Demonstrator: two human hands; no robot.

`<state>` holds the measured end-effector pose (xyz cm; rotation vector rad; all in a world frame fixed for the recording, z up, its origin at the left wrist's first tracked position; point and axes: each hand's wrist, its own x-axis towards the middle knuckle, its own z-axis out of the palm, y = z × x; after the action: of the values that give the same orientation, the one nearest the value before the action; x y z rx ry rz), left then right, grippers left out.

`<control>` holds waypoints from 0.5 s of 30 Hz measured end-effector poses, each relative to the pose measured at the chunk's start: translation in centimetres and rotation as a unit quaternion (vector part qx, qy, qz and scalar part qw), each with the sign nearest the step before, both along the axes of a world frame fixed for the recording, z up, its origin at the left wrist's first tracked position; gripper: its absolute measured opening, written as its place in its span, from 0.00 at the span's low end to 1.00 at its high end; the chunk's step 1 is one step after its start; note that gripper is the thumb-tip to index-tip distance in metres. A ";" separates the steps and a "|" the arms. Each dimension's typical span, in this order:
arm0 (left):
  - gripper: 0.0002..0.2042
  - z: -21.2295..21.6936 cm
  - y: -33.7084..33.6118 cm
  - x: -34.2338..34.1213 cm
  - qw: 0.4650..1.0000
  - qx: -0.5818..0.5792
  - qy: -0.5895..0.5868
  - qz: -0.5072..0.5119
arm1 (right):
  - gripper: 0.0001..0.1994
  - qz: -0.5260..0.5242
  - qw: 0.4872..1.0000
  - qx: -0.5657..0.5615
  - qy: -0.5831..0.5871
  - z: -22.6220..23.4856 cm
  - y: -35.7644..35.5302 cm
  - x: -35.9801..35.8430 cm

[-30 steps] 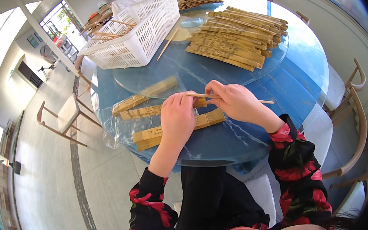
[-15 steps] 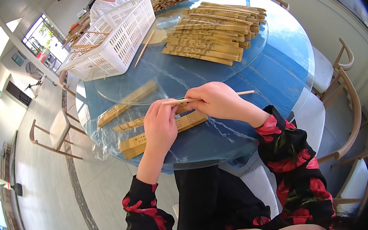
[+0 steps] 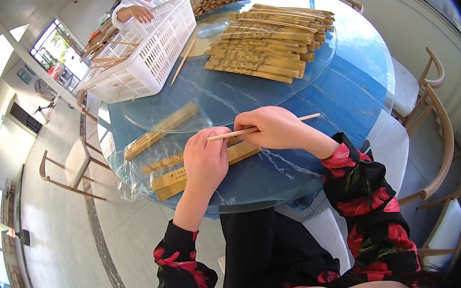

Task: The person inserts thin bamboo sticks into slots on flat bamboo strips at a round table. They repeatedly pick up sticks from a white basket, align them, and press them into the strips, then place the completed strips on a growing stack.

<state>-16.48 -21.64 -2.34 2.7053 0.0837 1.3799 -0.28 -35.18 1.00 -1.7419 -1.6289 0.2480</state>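
The wooden stick (image 3: 234, 134) had tipped slightly, its left end dropping, while a co-worker's hand (image 3: 138, 13) had appeared at the far rim of the white basket (image 3: 171, 43). Nearer the wearer than the basket and to its right, the right hand (image 3: 270, 128) gripped the stick; the left hand (image 3: 206, 155) curled at its end, hold unclear, so the handling seemed unfinished.

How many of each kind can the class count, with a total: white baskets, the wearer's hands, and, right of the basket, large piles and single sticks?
White basket: 1
Wearer's hands: 2 (left hand, right hand)
Large piles: 2 (gold pile, browner pile)
Single sticks: 2 (held stick, lying stick)
Total: 7
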 end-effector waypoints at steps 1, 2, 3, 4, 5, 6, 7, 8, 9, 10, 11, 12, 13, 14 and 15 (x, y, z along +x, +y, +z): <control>0.04 0.1 -0.1 0.1 1.000 0.007 -0.005 0.008 | 0.11 0.002 1.000 -0.006 0.005 0.0 0.0 0.1; 0.04 0.1 -0.1 0.1 1.000 0.015 -0.010 0.015 | 0.13 -0.017 1.000 -0.014 -0.011 0.3 -0.3 0.1; 0.04 0.2 0.1 0.0 0.999 0.013 -0.013 0.030 | 0.16 -0.034 0.999 -0.021 -0.028 1.3 -0.7 0.0; 0.04 0.3 0.3 -0.1 0.999 0.011 -0.016 0.045 | 0.18 -0.051 0.997 -0.027 -0.046 1.9 -1.0 0.0; 0.04 0.4 0.6 -0.2 0.998 0.010 -0.019 0.059 | 0.21 -0.058 0.992 0.037 -0.105 1.5 -1.0 0.8; 0.04 0.4 0.8 -0.1 0.997 0.006 -0.023 0.068 | 0.15 -0.061 0.980 0.125 -0.140 1.3 -1.1 1.4; 0.04 0.4 1.0 -0.1 0.997 0.002 -0.027 0.076 | 0.12 -0.058 0.977 0.146 -0.143 1.5 -1.2 1.9; 0.04 0.5 1.2 -0.1 0.996 -0.001 -0.031 0.084 | 0.09 -0.055 0.974 0.167 -0.146 1.6 -1.4 2.2; 0.03 0.4 1.3 -0.1 0.996 -0.001 -0.032 0.088 | 0.08 -0.053 0.972 0.157 -0.165 1.5 -1.4 2.4; 0.03 0.4 1.4 -0.2 0.995 -0.001 -0.033 0.092 | 0.07 -0.052 0.970 0.148 -0.184 1.4 -1.4 2.5; 0.03 0.3 1.4 -0.3 0.995 -0.001 -0.035 0.096 | 0.06 -0.051 0.968 0.138 -0.203 1.3 -1.4 2.5; 0.02 0.3 1.4 -0.2 0.995 -0.002 -0.038 0.092 | 0.06 -0.049 0.970 0.131 -0.197 1.2 -1.4 2.5; 0.02 0.3 1.4 -0.2 0.995 -0.002 -0.040 0.087 | 0.05 -0.047 0.973 0.124 -0.191 1.1 -1.4 2.4; 0.01 0.3 1.4 -0.1 0.996 -0.004 -0.041 0.082 | 0.05 -0.046 0.975 0.117 -0.185 1.0 -1.4 2.2; 0.01 0.3 1.4 -0.1 0.996 -0.006 -0.040 0.078 | 0.05 -0.044 0.975 0.113 -0.184 0.9 -1.4 2.1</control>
<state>-16.61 -20.26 -2.04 2.6793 0.3012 1.5229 1.86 -36.56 1.90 -1.7480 -1.7508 -0.3103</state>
